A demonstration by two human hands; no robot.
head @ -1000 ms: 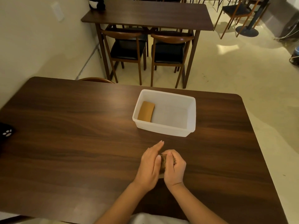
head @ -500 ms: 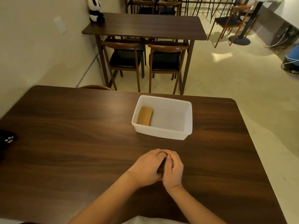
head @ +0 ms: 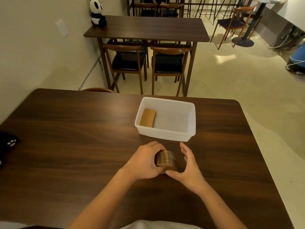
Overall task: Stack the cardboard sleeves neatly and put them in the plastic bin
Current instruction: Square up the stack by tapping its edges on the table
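Partly done, by my read: one flat tan sleeve point(head: 147, 117) lies at the left end of the white, smooth-walled plastic bin point(head: 191, 123); the stack of sleeves point(head: 165, 160), ribbed edges up, stands on the dark woodgrain table point(head: 66, 146), near side of the bin. Left hand point(head: 145, 161) closed around the stack's left side; right hand point(head: 189, 167) open and cupped, thumb at its near corner, fingers apart from it.

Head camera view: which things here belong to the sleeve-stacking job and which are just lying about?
Part of the job:
- stack of cardboard sleeves, gripped by the left hand
- right hand, open beside it
- plastic bin
- sleeve already in the bin

Just lying about:
- panda toy
- black paw-print item
- chairs
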